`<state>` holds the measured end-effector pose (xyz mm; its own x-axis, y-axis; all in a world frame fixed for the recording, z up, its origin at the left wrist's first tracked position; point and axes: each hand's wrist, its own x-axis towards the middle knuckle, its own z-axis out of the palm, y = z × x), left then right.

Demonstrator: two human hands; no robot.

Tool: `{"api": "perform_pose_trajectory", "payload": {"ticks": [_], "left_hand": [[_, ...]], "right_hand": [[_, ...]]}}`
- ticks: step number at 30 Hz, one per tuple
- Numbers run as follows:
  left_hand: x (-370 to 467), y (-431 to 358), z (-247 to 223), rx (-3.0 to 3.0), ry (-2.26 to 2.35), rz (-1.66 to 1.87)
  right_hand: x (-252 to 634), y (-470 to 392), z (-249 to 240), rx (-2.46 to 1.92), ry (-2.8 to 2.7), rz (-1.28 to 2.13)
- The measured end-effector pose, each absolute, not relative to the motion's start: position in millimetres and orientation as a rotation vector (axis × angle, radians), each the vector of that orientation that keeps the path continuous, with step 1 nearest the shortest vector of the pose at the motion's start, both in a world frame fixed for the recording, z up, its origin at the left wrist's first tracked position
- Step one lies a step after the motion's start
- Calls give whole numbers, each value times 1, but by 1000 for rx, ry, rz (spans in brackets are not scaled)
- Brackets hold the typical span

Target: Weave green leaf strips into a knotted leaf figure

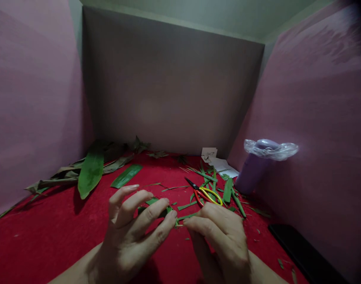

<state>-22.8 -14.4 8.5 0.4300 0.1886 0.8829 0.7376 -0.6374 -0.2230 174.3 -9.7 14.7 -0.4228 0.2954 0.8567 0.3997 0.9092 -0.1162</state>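
One leaf piece: likely light, pliant, tearable; hold by edges. Left hand pinches it; right hand, grip unclear.

Left hand fanned, right hand curled

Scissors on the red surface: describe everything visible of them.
The scissors lie, unheld, on the red surface among green leaf strips. Short, dark, metal-looking blades point away and left, apparently nearly shut. One looped handle is red, the other yellow, both smooth and plastic-like. The right hand overlaps the red handle's near end; contact is unclear.
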Motion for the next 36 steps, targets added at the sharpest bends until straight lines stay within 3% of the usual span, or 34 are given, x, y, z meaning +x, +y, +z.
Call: {"api": "perform_pose_trajectory", "payload": {"ticks": [23,36], "left_hand": [[-15,-11,13,-2114,-839,-1534],[-10,-4,9,-2522,-946,-1648]], "right_hand": [[169,-8,12,-585,-1930,47],[171,-2,9,-569,-1901,142]]}}
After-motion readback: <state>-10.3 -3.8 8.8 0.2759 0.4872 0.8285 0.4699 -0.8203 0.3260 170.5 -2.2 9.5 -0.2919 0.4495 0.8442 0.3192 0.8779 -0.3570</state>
